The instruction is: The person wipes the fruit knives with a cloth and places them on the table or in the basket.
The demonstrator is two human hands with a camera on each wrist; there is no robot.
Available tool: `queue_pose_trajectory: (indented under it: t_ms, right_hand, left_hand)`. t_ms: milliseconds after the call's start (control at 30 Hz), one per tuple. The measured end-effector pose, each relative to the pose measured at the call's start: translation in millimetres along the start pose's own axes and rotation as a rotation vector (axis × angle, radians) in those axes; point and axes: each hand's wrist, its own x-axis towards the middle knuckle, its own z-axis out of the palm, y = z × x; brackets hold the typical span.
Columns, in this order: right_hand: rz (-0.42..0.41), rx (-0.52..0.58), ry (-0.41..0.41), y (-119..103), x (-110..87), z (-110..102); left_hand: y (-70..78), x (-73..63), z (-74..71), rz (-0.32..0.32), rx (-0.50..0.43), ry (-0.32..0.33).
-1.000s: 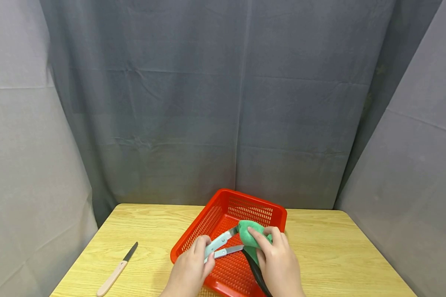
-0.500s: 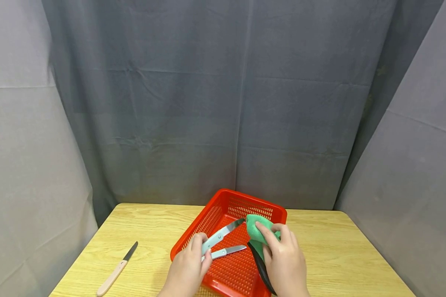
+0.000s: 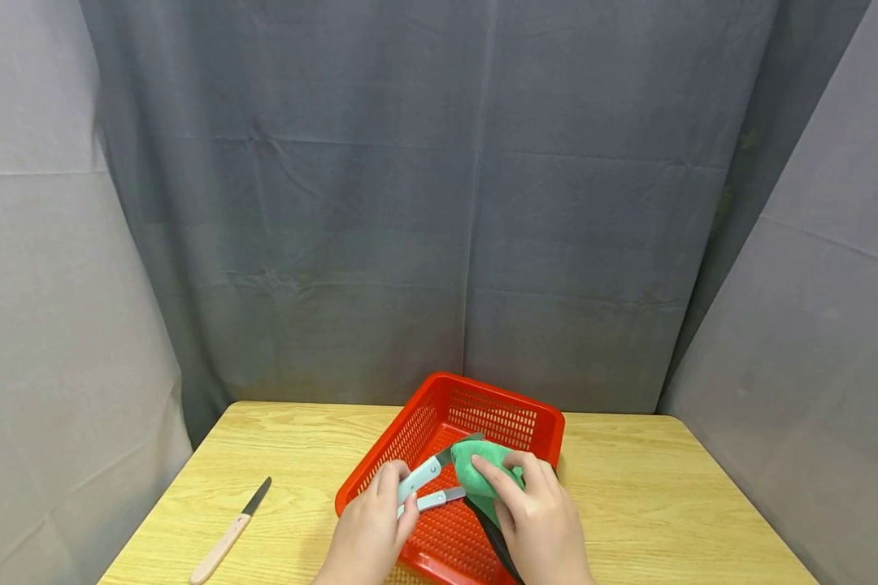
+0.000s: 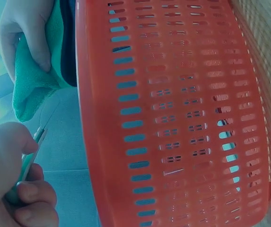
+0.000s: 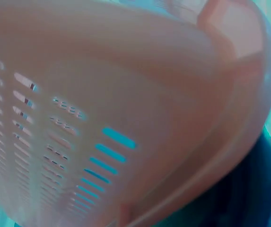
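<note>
My left hand (image 3: pixel 373 520) grips a knife by its pale blue handle (image 3: pixel 419 479), above the red basket (image 3: pixel 449 569). The blade points away to the right, and its tip shows just past a green cloth (image 3: pixel 475 463). Fingers of my right hand (image 3: pixel 545 520) pinch this cloth against the blade, hiding part of it; a black strip hangs from the cloth. A second pale-blue-handled knife (image 3: pixel 433 500) lies in the basket, its blade end hidden under the cloth. The left wrist view shows the left hand (image 4: pixel 17 175) curled round the handle.
A knife with a light wooden handle (image 3: pixel 223 548) and dark blade lies on the wooden table (image 3: pixel 315 455), left of the basket. Perforated basket walls (image 5: pixel 140 94) fill most of the right wrist view. Grey curtains (image 3: pixel 351 203) hang behind the table and at both sides.
The cloth and right hand first moved right, off the blade tip, then came back left along the blade. The left hand and its knife have barely shifted. The knife in the basket stays put.
</note>
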Motion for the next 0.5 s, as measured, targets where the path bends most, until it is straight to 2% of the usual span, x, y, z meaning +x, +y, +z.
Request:
queue_pose_trajectory:
  t_ms: [300, 500]
  right_hand:
    - [0.000, -0.001, -0.020, 0.4, -2.3, 4.2]
    - [0.043, -0.015, -0.061, 3.7, -3.1, 4.6]
  left_hand:
    - [1.0, -0.4, 0.1, 0.002, -0.004, -0.006]
    - [1.0, -0.5, -0.6, 0.028, -0.003, 0.004]
